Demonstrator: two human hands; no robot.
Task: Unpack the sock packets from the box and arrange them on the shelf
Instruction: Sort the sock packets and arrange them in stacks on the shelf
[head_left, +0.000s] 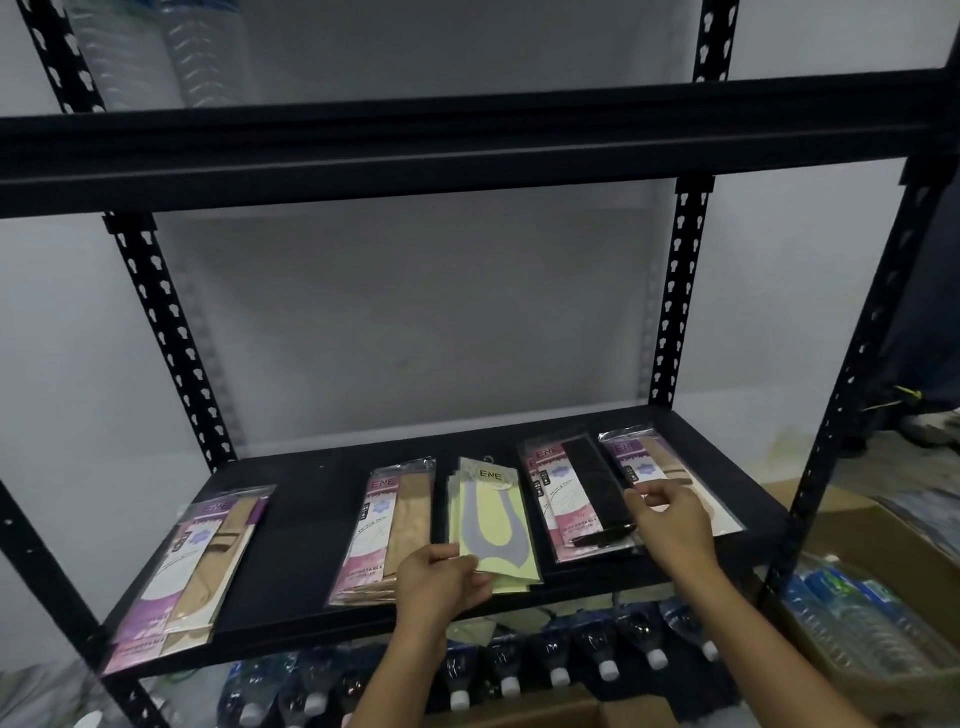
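The left hand (441, 577) pinches the near end of the yellow sock packet (488, 519), whose long axis runs away from the grip toward the wall. The right hand (670, 519), fingers loosely curled, touches the black sock packet (582, 499). Both lie flat on the black shelf (301, 530), bottled water (561, 660) below.

Two bare forearms enter from bottom edge of view. No sleeve visible on either arm up to frame edge. Left hand (441, 577) bare: no glove, no ring, no watch or band visible at wrist. Right hand (672, 525) also bare, wrist uncovered. Fingernails short, unpainted as far as visible. Rest of body out of view.
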